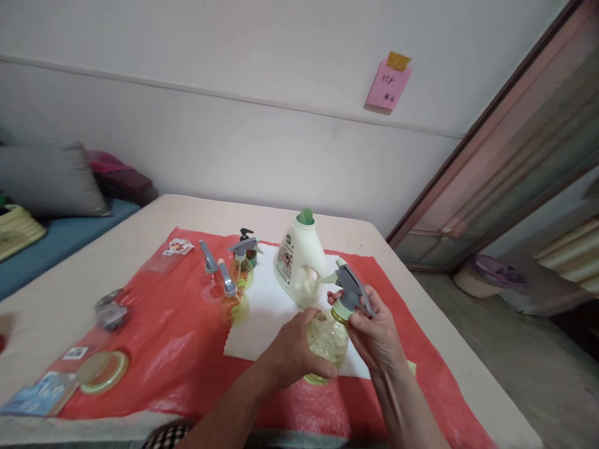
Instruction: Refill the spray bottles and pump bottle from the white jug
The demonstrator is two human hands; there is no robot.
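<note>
A clear yellow-green spray bottle (pixel 331 340) is held tilted in front of me. My left hand (pixel 302 349) wraps round its body, fingers partly hidden behind it. My right hand (pixel 374 327) grips the grey and pale green spray head (pixel 349 290) at the bottle's neck. Just behind stands a large cream detergent jug (pixel 299 262) with a handle and a green spout at its open mouth. To its left are more spray bottles: a yellow one (pixel 242 268), a pink one (pixel 213 284) and an orange-yellow one (pixel 231 302).
A red sheet (pixel 187 349) covers much of the table, with white paper (pixel 255 333) on it. A dark pump bottle (pixel 248 240) stands behind the spray bottles. At left lie a round lid (pixel 103 372), a blue-and-white packet (pixel 40 394) and a crumpled grey bag (pixel 111 312).
</note>
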